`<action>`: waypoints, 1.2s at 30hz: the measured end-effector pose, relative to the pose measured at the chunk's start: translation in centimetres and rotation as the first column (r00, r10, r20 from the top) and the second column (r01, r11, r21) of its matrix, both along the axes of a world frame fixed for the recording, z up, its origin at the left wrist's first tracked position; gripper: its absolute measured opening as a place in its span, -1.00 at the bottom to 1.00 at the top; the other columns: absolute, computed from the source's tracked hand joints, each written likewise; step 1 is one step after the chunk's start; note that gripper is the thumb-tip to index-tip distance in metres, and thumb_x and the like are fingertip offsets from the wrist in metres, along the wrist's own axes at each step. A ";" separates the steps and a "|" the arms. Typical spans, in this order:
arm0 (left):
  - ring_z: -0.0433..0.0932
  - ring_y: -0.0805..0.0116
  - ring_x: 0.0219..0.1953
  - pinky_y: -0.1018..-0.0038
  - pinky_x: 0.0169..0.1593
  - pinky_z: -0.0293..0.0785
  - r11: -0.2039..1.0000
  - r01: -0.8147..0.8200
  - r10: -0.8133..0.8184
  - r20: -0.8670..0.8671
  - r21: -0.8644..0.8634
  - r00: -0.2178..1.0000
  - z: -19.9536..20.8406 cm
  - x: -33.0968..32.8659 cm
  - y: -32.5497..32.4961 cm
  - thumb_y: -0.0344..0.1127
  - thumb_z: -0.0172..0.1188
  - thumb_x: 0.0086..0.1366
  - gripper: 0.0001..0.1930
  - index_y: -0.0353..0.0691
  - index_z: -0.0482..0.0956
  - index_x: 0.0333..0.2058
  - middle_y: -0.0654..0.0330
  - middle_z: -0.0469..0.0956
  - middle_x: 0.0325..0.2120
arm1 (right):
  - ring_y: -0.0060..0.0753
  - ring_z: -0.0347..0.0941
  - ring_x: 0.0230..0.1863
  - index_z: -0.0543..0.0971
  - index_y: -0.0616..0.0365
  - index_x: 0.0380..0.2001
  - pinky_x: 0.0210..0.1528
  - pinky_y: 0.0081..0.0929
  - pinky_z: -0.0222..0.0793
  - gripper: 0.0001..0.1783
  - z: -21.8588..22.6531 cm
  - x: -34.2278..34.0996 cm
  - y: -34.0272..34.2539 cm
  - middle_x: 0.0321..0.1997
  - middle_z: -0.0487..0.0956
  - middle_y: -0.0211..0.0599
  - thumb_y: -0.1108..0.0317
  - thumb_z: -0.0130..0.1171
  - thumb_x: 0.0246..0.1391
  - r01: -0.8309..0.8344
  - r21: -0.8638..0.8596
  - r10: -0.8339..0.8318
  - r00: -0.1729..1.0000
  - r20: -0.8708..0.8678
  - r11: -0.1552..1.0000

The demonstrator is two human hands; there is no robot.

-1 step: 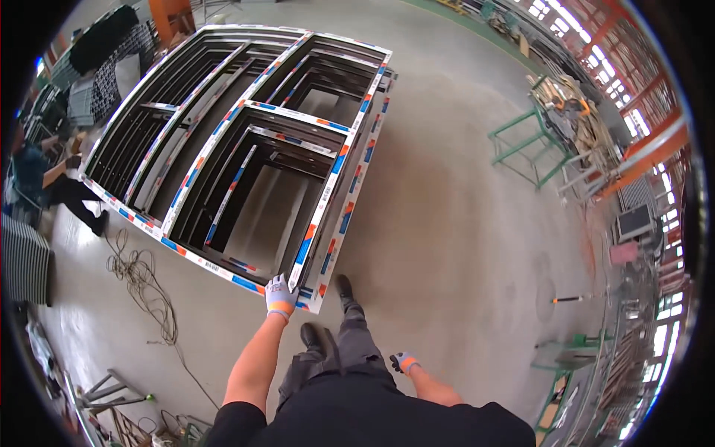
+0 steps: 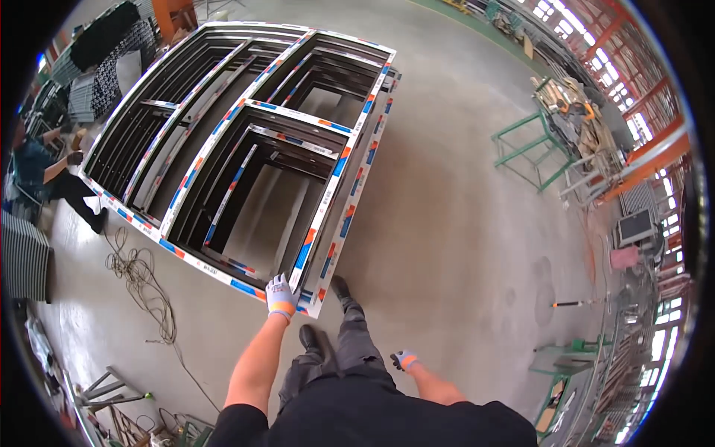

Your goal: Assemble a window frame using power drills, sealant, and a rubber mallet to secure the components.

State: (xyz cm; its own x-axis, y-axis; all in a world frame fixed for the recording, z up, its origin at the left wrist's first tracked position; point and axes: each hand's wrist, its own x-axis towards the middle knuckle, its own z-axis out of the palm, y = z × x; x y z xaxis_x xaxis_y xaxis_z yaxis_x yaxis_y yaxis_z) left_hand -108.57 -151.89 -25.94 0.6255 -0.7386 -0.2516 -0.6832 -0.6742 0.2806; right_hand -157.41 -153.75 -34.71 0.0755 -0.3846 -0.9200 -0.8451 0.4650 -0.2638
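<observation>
A large stack of window frames [image 2: 258, 289] lies in front of me, dark profiles covered with white, blue and orange protective tape. My left hand [image 2: 281, 296], in a grey and orange glove, grips the near right corner of the top frame, fingers curled over its edge. The lower frames jut out slightly along the right side. By my right hip hangs my right hand [image 2: 404, 360], gloved alike, its fingers loosely apart and holding nothing I can see. What carries the stack is hidden.
Coiled cable [image 2: 143, 279] lies on the floor to the left. Another person [image 2: 46, 175] sits beyond the stack's left corner. A green metal stand [image 2: 530, 141] is on the right, beside cluttered material. Dark stacked profiles [image 2: 26, 253] stand at the left edge.
The stack's right edge appears slightly further right and its near corner slightly lower. My left hand keeps its hold on the corner; my right hand has barely moved.
</observation>
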 end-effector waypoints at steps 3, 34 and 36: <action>0.31 0.03 0.23 0.19 0.28 0.22 0.989 -0.081 0.085 -0.026 0.123 0.996 -1.7 -0.1 -5.3 0.09 0.35 0.04 -0.14 -0.29 0.29 0.22 -0.03 0.36 0.16 | -0.35 0.55 -0.55 0.66 0.04 -0.46 -0.44 -0.27 0.42 -0.57 -5.3 0.3 -12.1 -0.52 0.65 -0.27 -0.11 0.15 0.07 -0.436 -0.176 0.419 0.899 -0.125 0.883; 0.42 0.05 0.14 0.24 0.14 0.39 0.927 -0.313 0.353 -0.198 0.208 0.914 0.5 -3.9 -7.6 -0.17 0.17 0.12 -0.48 -0.31 0.42 0.03 -0.04 0.46 0.03 | -0.11 0.22 0.38 0.33 0.11 0.29 0.40 -0.09 0.04 -0.36 9.5 52.9 -49.5 0.33 0.35 -0.06 0.29 0.05 0.09 -0.666 -0.271 0.683 -0.492 -0.540 -0.694; 0.43 0.04 0.14 0.23 0.17 0.38 0.928 -0.342 0.367 -0.199 0.151 0.909 1.3 -6.1 -6.1 -0.20 0.14 0.11 -0.52 -0.32 0.43 0.00 -0.07 0.45 0.04 | -0.12 0.26 0.36 0.35 0.09 0.27 0.38 -0.16 0.09 -0.36 9.3 52.6 -50.2 0.31 0.38 -0.07 0.28 0.07 0.07 -0.634 -0.247 0.659 -0.571 -0.489 -0.733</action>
State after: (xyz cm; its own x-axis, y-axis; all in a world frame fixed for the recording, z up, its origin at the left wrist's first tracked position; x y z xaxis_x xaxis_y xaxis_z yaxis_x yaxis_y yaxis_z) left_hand -114.69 -158.00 -24.65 0.7604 -0.4381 -0.4795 -0.3232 -0.8956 0.3057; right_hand -104.78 -203.95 -25.43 0.6803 0.1767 -0.7113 0.3259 -0.9422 0.0777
